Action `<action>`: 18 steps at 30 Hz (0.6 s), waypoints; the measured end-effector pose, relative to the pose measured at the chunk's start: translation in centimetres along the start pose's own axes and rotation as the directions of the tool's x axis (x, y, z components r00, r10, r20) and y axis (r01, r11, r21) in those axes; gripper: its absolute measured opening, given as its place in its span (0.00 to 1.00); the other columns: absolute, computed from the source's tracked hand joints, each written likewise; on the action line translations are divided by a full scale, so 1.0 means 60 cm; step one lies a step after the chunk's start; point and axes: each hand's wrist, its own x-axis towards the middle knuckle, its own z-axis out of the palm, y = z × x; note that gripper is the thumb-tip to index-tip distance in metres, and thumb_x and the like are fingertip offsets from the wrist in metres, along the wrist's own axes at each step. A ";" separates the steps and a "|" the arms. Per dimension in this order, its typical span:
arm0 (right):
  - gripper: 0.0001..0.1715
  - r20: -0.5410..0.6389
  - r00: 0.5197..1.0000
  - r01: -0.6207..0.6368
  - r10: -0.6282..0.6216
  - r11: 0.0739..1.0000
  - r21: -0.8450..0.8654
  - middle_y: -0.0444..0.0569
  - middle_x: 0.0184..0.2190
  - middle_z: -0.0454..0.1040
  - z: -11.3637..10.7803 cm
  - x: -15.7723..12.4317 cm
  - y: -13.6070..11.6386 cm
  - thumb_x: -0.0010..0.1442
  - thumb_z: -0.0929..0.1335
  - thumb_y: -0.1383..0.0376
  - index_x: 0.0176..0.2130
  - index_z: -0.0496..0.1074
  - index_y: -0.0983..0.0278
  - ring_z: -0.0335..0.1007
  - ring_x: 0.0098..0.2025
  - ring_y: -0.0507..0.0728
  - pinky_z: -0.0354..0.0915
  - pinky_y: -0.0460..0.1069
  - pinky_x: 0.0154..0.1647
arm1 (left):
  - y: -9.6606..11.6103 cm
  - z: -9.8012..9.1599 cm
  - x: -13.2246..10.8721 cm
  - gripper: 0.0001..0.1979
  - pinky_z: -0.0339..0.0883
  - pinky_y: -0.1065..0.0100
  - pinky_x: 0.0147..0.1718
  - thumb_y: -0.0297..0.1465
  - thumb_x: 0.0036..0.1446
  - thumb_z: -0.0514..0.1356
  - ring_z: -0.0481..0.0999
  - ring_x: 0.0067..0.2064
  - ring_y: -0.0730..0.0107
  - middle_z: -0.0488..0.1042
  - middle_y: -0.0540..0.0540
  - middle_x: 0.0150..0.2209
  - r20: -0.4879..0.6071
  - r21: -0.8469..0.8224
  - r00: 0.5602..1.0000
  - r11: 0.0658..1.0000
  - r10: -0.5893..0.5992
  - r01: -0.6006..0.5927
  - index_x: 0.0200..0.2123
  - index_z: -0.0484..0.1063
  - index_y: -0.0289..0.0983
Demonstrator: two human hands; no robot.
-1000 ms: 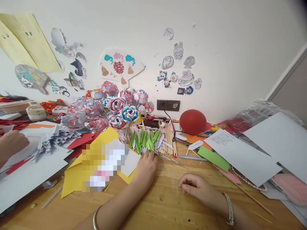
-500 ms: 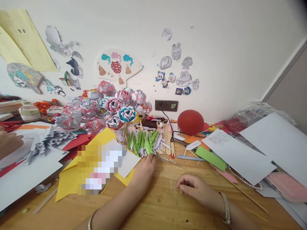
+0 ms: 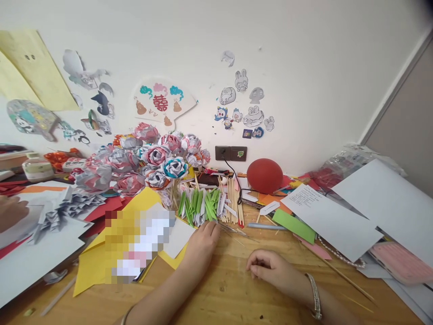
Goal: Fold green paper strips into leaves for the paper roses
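My left hand is at the near edge of a row of folded green and white paper strips. Its fingers bend down together, and the back of the hand hides their tips, so what they grip cannot be made out. A few thin wires lie just right of its fingertips. Resting on the bare wood of the table, my right hand is loosely curled and shows nothing in its fingers. Behind the strips stand several paper flowers in white, pink and blue.
Wooden sticks lie beside the strips. A yellow paper sheet with a blurred item is left of my arm. Right are a red balloon, green paper and white sheets. Another person's hand shows far left.
The whole scene sits slightly lower and further left as the camera shifts. My left hand's fingers bend a little more at the strips; my right hand stays curled on the table.
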 end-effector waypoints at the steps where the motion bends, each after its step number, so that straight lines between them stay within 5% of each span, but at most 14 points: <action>1: 0.10 -0.001 1.000 -0.002 0.002 1.000 0.003 0.45 0.25 0.71 0.000 0.000 -0.001 0.53 0.65 0.60 0.31 0.70 0.64 0.67 0.30 0.54 0.62 0.48 0.33 | -0.001 0.001 -0.001 0.17 0.68 0.60 0.42 0.15 0.53 0.49 0.71 0.46 0.60 0.72 0.40 0.43 -0.021 -0.009 1.000 1.000 0.021 -0.021 0.42 0.67 0.34; 8: 0.11 -0.034 0.999 -0.012 0.014 0.999 0.053 0.43 0.22 0.66 0.005 0.003 -0.002 0.52 0.66 0.57 0.28 0.67 0.63 0.63 0.27 0.53 0.60 0.47 0.29 | -0.005 0.005 -0.009 0.15 0.69 0.58 0.43 0.20 0.59 0.47 0.72 0.44 0.59 0.73 0.38 0.42 -0.158 -0.038 0.962 0.973 0.221 -0.230 0.46 0.67 0.34; 12: 0.21 -0.132 0.991 0.018 0.010 0.977 0.211 0.42 0.25 0.63 0.011 0.006 0.007 0.53 0.66 0.52 0.41 0.65 0.62 0.60 0.25 0.52 0.58 0.46 0.25 | 0.011 0.004 -0.023 0.15 0.69 0.61 0.42 0.22 0.63 0.45 0.73 0.42 0.62 0.75 0.38 0.41 -0.366 -0.096 0.854 0.898 0.369 -0.429 0.48 0.67 0.35; 15: 0.29 -0.250 0.963 0.134 -0.097 0.982 0.133 0.44 0.31 0.64 0.012 0.004 0.010 0.55 0.66 0.52 0.53 0.60 0.60 0.61 0.28 0.53 0.60 0.48 0.29 | 0.033 -0.003 -0.036 0.14 0.69 0.65 0.42 0.23 0.63 0.46 0.73 0.42 0.64 0.75 0.39 0.40 -0.500 -0.270 0.799 0.817 0.334 -0.510 0.49 0.65 0.36; 18: 0.24 -0.279 0.927 0.222 -0.251 0.966 -0.133 0.45 0.30 0.65 0.010 0.001 0.007 0.57 0.65 0.51 0.49 0.67 0.60 0.61 0.30 0.54 0.59 0.49 0.32 | 0.054 -0.018 -0.042 0.13 0.70 0.71 0.38 0.21 0.60 0.51 0.75 0.39 0.69 0.75 0.43 0.37 -0.495 -0.556 0.847 0.679 0.193 -0.479 0.44 0.68 0.39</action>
